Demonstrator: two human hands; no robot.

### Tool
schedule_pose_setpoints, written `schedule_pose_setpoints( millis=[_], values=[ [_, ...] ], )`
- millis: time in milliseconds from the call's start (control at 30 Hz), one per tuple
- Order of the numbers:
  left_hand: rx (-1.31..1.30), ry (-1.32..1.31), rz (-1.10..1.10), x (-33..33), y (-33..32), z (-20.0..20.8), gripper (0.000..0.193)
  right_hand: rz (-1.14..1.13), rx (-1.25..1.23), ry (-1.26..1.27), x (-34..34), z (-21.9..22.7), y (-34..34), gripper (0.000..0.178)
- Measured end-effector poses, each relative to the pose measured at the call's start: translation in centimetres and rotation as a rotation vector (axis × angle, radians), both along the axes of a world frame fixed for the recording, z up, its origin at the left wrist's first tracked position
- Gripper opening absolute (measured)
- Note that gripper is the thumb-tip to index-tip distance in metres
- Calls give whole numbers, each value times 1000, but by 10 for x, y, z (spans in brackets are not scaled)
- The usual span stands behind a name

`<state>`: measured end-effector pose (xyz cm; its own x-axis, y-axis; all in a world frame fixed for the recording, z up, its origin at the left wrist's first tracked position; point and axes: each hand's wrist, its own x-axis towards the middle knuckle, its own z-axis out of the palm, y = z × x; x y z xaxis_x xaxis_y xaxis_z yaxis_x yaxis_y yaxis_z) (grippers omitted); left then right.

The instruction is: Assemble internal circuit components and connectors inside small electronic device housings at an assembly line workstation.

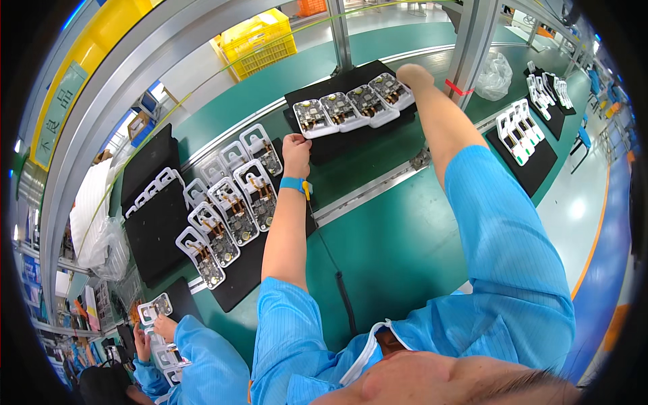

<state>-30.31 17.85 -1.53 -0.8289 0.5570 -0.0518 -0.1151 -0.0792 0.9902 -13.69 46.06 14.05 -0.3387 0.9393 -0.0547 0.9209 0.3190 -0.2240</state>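
Several white plastic housings [345, 112] with circuit boards inside stand side by side in a row over black foam pads [329, 150]. My left hand [295, 154], a blue wristband below it, is closed with its fingertips on the lower corner of the leftmost housing. At the opposite end, my right hand [414, 75] is closed against the rightmost housing; most of its fingers are turned away from view. The row spans the gap between both hands. Whether it rests fully on the foam, I cannot tell.
More board-filled housings [236, 202] lie on black foam to the left, beside stacked black pads [156, 236]. White parts [520, 132] sit on a pad at the right. A metal post [475, 47] rises near my right arm. At lower left a co-worker's hand [165, 327] handles a housing.
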Motion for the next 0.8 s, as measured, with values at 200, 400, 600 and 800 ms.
schedule_pose_setpoints(
  millis=[200, 400, 600, 800],
  values=[
    [-50, 16, 36, 18, 18, -21, 25, -119, -82, 79, 7, -37, 11, 38],
    [-114, 44, 70, 18, 11, -33, 25, -120, -126, 109, 3, -50, 7, 37],
    [-92, 42, 103, 20, 5, -29, 25, -100, -134, 123, 1, -54, 4, 37],
    [-64, 77, 117, 22, 3, -29, 26, -94, -106, 177, -3, -61, 10, 36]
  ],
)
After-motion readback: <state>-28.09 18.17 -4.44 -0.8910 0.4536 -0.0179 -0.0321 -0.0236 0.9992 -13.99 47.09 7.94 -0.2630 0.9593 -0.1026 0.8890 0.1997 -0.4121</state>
